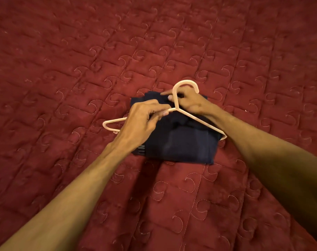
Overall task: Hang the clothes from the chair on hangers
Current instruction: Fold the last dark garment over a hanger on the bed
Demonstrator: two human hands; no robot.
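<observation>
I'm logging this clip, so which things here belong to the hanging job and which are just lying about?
Job: pale hanger, gripped by the left hand on its arm and the right hand at its neck; dark folded garment.
Just there: red quilted bedspread, which the garment lies on.

Navy garment (177, 142) on red quilt (81, 51)

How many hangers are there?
1. The pale pink hanger sits over the dark folded garment on the red quilt, with the left hand and right hand gripping it. Others may be hidden.
</observation>
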